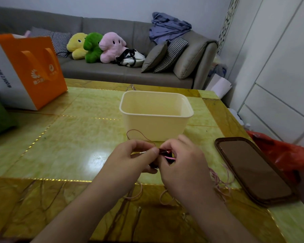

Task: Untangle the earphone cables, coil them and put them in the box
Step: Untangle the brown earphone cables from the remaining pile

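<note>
My table [74,155] is glossy polished stone, green-yellow, reflecting the lamp. Box [156,127] looks smooth matt cream plastic. Earphone cable [218,183] thin pink, rubbery, with a shiny metal plug tip [142,152]. Phone [253,171] has a glossy screen. Orange bag [30,71] is smooth paper.

Green marble table [68,155] bears box [155,127], phone [253,169], bag [25,72].

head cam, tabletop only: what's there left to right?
Orange paper bag → left hand → cream box → right hand, both hands pinching the earphone cable → loose pink cable loops → phone → red plastic bag.
</note>
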The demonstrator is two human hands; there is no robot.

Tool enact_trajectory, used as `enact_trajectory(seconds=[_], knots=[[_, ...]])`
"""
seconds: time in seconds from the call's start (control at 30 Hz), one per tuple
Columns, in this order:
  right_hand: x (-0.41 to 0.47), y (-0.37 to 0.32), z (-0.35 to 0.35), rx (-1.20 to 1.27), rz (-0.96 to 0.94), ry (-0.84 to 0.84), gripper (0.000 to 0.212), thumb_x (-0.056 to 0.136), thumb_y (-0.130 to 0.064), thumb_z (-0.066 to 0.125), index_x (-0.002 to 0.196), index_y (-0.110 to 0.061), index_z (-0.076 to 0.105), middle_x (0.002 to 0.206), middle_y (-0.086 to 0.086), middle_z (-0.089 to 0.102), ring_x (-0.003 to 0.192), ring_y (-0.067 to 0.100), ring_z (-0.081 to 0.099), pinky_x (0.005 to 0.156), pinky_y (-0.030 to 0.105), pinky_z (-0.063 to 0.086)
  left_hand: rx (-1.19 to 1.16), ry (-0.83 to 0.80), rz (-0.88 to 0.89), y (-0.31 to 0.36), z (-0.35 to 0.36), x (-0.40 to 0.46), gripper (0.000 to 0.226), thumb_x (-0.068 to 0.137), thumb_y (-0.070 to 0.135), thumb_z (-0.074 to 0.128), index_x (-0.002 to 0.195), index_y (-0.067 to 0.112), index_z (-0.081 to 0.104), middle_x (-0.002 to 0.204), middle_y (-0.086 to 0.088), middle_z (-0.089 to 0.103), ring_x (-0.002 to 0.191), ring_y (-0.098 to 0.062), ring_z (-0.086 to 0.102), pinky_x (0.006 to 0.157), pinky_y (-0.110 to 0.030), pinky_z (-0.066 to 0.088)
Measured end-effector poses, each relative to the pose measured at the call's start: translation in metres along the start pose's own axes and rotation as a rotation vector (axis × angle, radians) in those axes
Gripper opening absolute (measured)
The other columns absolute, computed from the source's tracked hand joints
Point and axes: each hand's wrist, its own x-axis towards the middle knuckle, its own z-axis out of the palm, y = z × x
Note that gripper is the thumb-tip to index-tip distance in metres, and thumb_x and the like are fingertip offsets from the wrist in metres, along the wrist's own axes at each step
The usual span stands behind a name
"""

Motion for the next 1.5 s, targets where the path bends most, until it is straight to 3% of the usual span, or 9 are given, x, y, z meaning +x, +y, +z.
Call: enact_trajectory(seconds=[0.13,0.3,0.6,0.77,0.83,0.93,1.07,1.37,1.5], knots=[[-0.003,-0.002,0.000,-0.004,-0.075,0.028,0.008,0.087,-0.028,0.071,0.091,-0.024,0.065,0.091,-0.010,0.052,0.076,0.015,0.057,0.058,0.043,0.052,-0.261,-0.030,-0.159,-0.001,-0.002,0.004,0.035,0.105,0.020,0.059,0.091,-0.006,0.078,0.090,-0.018,0.077,0.085,-0.025,0.075,0.075,-0.038,0.062],[-0.004,-0.003,0.001,-0.048,-0.150,0.022,0.008,0.086,-0.028,0.067,0.093,-0.025,0.065,0.093,-0.011,0.051,0.075,0.015,0.057,0.056,0.039,0.051,-0.192,-0.014,-0.143,-0.005,-0.004,0.001,0.026,0.100,0.013,0.064,0.087,-0.002,0.081,0.085,-0.015,0.076,0.072,-0.017,0.071,0.062,-0.027,0.057],[-0.003,-0.004,-0.002,-0.070,-0.106,-0.091,0.015,0.084,-0.021,0.068,0.096,-0.028,0.064,0.094,-0.012,0.051,0.080,0.014,0.055,0.061,0.038,0.051,-0.066,0.128,0.030,-0.005,0.005,-0.002,0.023,0.101,0.019,0.066,0.086,0.011,0.082,0.079,-0.014,0.077,0.062,-0.016,0.068,0.057,-0.027,0.055],[0.000,-0.005,-0.006,-0.132,-0.071,-0.152,0.010,0.082,-0.025,0.065,0.087,-0.029,0.057,0.087,-0.011,0.050,0.074,0.016,0.051,0.053,0.032,0.041,0.117,0.077,0.147,-0.006,0.005,-0.003,0.015,0.101,0.019,0.069,0.091,0.020,0.081,0.080,-0.004,0.079,0.070,-0.015,0.074,0.064,-0.031,0.059],[0.001,-0.004,-0.008,-0.134,-0.035,-0.170,0.012,0.080,-0.029,0.066,0.084,-0.031,0.055,0.085,-0.011,0.051,0.072,0.016,0.050,0.051,0.028,0.031,0.201,-0.008,0.176,-0.008,0.003,-0.003,0.007,0.095,0.024,0.075,0.099,0.026,0.080,0.090,0.004,0.081,0.082,-0.012,0.077,0.078,-0.039,0.062],[0.004,-0.004,-0.013,-0.120,0.047,-0.225,0.023,0.077,-0.027,0.067,0.082,-0.036,0.047,0.087,-0.012,0.052,0.078,0.017,0.052,0.058,0.033,0.033,0.260,-0.099,0.183,-0.007,-0.001,-0.003,0.022,0.091,0.018,0.078,0.109,0.030,0.078,0.100,0.010,0.081,0.096,-0.011,0.078,0.093,-0.047,0.061],[0.004,-0.003,-0.012,-0.080,0.093,-0.255,0.030,0.081,-0.025,0.075,0.077,-0.035,0.047,0.085,-0.015,0.051,0.077,0.010,0.051,0.060,0.029,0.035,0.261,-0.090,0.169,-0.008,-0.001,-0.002,0.025,0.095,0.002,0.072,0.107,0.022,0.079,0.093,0.003,0.082,0.088,-0.017,0.080,0.089,-0.048,0.063],[0.007,-0.001,-0.015,0.022,0.110,-0.319,0.015,0.088,-0.022,0.075,0.086,-0.028,0.061,0.083,-0.014,0.047,0.074,-0.001,0.049,0.062,0.013,0.040,0.365,0.047,0.247,-0.017,0.006,-0.001,0.026,0.097,0.007,0.071,0.103,0.030,0.080,0.087,0.015,0.080,0.081,-0.004,0.077,0.080,-0.039,0.065],[0.007,-0.001,-0.016,0.135,0.110,-0.310,0.016,0.092,-0.022,0.076,0.097,-0.028,0.061,0.082,-0.012,0.050,0.079,0.004,0.053,0.061,0.021,0.045,0.363,0.064,0.218,-0.013,0.003,-0.001,0.024,0.098,0.009,0.070,0.104,0.031,0.080,0.087,0.016,0.080,0.081,-0.002,0.077,0.080,-0.038,0.065]])
